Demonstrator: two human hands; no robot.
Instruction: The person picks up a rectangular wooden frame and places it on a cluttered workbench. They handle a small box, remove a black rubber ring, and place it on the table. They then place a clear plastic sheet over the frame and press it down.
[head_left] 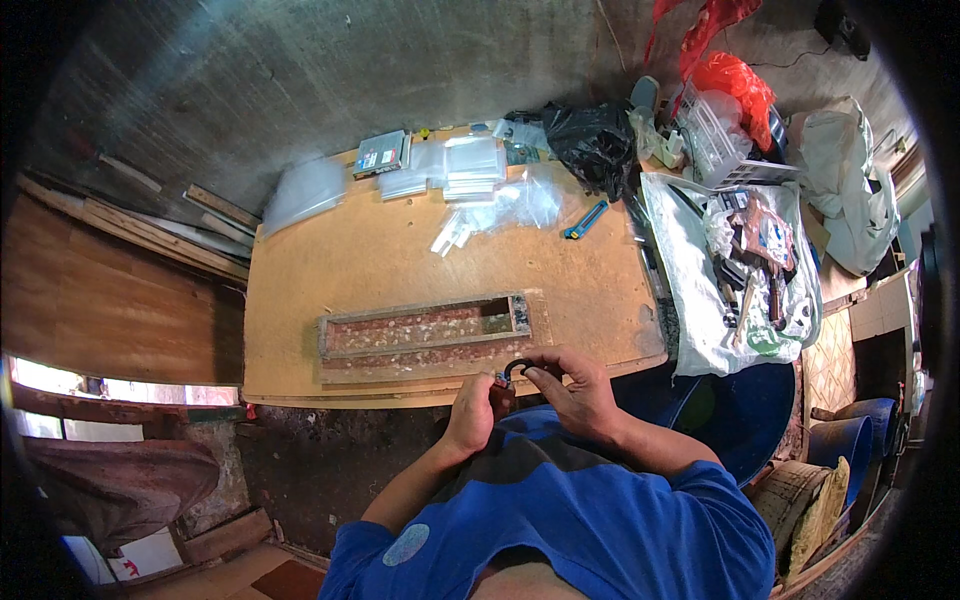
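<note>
Right hand (582,393) is pinching a black curved piece (515,365) between thumb and fingers by the near edge of the bench (400,265), I'd guess held in close so both hands can steady it. Left hand (469,416) sits right beside, fingers curled, can't tell on what, both forearms (655,443) angling inward
</note>
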